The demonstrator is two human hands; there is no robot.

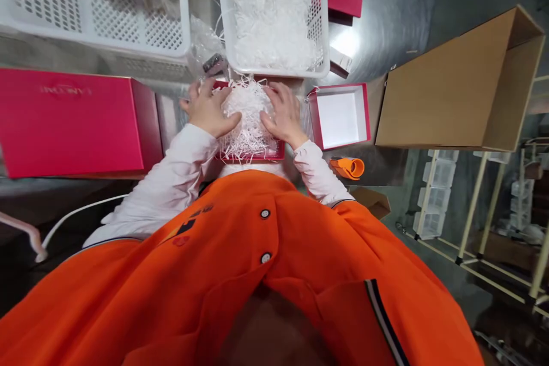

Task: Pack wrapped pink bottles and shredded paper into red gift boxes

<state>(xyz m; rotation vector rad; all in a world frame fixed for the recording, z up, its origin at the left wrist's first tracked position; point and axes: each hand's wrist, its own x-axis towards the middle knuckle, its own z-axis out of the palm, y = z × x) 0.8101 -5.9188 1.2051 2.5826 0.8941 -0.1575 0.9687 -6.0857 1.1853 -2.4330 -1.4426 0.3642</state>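
A small red box (253, 155) stands at the table's near edge, heaped with white shredded paper (247, 111). My left hand (209, 109) lies on the left side of the heap, fingers spread and flat. My right hand (283, 112) lies on the right side, fingers stretched out and pressing the paper. Neither hand grips anything. Just beyond the box stands a white plastic basket (322, 40) full of the same shredded paper.
A large red box (72, 123) lies at the left. An open red lid with a white inside (340, 116) sits right of my hands, beside a brown cardboard carton (458, 86). Another white basket (98, 17) stands far left. An orange tape dispenser (348, 167) lies near my right sleeve.
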